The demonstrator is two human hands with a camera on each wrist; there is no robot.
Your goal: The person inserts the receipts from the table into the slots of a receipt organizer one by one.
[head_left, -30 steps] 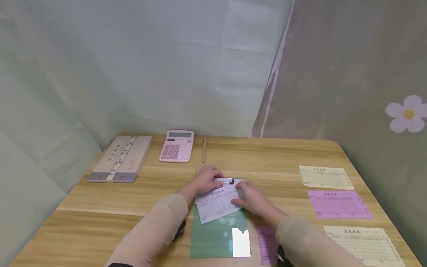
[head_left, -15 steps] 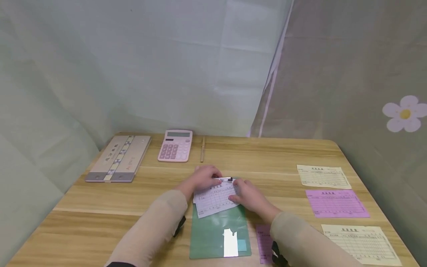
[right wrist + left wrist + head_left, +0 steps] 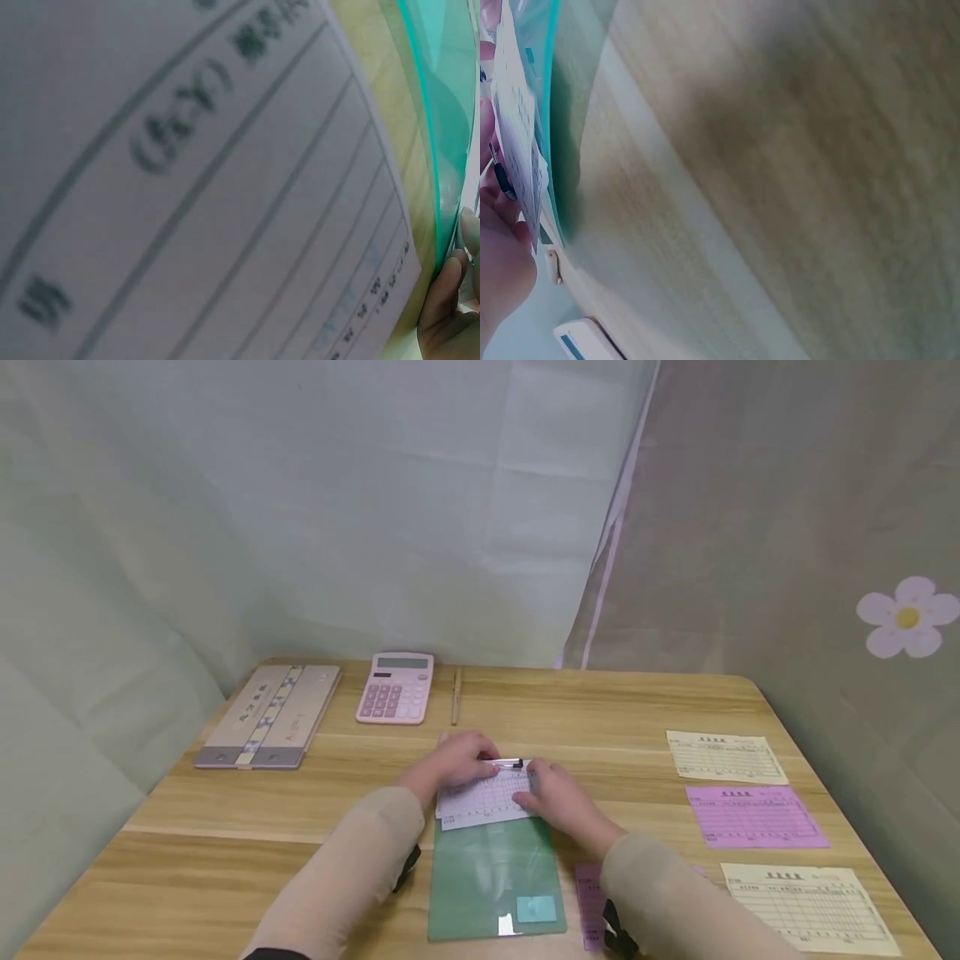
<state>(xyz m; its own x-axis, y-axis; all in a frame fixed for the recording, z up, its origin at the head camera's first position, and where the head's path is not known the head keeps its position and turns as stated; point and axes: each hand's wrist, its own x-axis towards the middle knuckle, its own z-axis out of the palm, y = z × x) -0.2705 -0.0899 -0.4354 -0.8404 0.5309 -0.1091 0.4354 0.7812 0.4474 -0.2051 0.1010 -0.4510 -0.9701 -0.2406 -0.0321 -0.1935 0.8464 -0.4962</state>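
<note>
My left hand pinches the white slips by the clip, atop the green folder; my right hand grips their right edge. I'm likely aligning them; next calls for evening the edges, then securing them under the clip.

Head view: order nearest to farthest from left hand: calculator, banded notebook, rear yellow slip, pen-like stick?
From the left hand, head view:
1. Pen-like stick, just beyond it
2. Calculator, beyond and slightly left
3. Banded notebook, farther left
4. Rear yellow slip, far right
</note>
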